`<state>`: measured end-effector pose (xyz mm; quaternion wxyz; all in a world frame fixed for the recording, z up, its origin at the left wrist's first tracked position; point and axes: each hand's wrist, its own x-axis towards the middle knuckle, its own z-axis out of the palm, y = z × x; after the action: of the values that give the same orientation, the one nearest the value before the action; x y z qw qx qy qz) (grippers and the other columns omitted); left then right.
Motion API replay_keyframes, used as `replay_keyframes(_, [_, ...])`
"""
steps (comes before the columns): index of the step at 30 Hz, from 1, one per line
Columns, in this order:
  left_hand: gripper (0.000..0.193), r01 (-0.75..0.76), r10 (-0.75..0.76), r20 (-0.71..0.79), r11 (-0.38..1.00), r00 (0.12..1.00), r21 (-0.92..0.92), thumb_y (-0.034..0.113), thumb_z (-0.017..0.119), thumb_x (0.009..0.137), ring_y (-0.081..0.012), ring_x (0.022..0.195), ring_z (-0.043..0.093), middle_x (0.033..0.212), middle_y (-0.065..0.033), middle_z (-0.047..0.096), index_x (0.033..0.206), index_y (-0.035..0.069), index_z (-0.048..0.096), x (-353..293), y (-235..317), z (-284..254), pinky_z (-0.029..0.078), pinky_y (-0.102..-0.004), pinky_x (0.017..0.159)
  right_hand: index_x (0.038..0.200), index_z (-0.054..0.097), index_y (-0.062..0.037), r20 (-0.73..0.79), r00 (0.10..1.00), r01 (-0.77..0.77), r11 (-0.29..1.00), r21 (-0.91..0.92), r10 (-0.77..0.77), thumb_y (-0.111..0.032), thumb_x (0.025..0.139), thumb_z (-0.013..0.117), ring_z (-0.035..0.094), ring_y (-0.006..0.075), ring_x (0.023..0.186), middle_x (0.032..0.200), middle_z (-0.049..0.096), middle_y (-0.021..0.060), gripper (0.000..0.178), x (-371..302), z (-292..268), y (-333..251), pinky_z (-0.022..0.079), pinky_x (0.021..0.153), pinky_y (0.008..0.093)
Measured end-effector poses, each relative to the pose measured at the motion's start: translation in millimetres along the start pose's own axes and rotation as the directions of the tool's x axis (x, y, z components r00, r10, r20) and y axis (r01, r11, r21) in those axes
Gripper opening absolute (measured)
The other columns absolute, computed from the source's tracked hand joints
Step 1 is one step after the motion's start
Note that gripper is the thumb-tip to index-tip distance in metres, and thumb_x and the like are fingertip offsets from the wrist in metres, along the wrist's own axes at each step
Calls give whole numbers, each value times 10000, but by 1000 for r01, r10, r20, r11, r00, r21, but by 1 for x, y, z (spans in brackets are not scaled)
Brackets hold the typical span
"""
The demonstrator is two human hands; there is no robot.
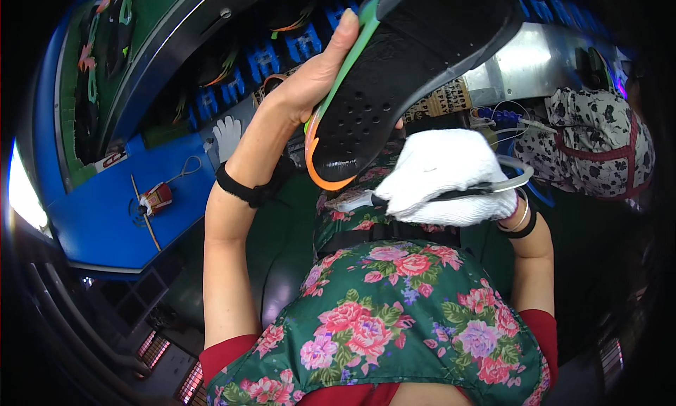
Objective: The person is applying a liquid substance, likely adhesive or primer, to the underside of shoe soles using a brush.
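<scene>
Beyond my floral apron (408, 286), my left hand (315, 85) is gripping the shoe sole (384, 89) edgewise, my gloved right hand (445, 177) clutching a brush-like tool (352, 200); slack fingers could be letting the sole fall.

A flat, smooth blue counter (91, 226) stands at left, near a green surface (156, 15) bordered by a curved grey metal rail (151, 75). White light (27, 191) glares at the left rim; reddish barred windows (191, 385) show lower left; a shiny silver metal panel (522, 61) gleams upper right.
</scene>
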<state>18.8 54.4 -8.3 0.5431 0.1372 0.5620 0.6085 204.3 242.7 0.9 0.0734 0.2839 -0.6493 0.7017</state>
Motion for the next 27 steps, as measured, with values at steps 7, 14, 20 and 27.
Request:
replay_keyframes(7, [918,140,-120,-131,977,984,158,816,499,1036,-199,1047,815,1215,-170,802,1413,10,725,-1,9,6,688,-326,877,1236,795,-123,274,956,185,943,-277,-107,-61,860,810,760,331,968,1200,808,111,382,8,-3,6,617,832,436])
replay_keyframes(14, [1029,225,-206,-122,958,971,178,905,503,975,-189,1030,802,1192,-180,797,1417,-1,710,2,3,0,661,-330,932,1164,824,-118,207,972,172,931,-323,-108,-68,876,856,770,317,951,1152,824,93,294,13,-9,7,615,836,427])
replay_keyframes(20, [1107,312,-54,433,773,900,-552,926,362,990,-380,1162,785,1335,-245,746,1601,19,534,6,-10,-17,675,-540,979,943,857,-28,-83,987,-130,989,75,136,-28,835,899,816,305,935,985,846,163,115,12,-23,-4,630,856,423])
replay_keyframes(27, [806,35,182,201,652,962,-757,645,311,1156,-421,1230,736,1465,-221,695,1570,0,562,-2,-61,5,595,-548,1098,1146,838,10,-517,841,-292,937,-191,157,13,898,870,801,220,992,1109,834,138,251,20,-40,-3,636,905,352])
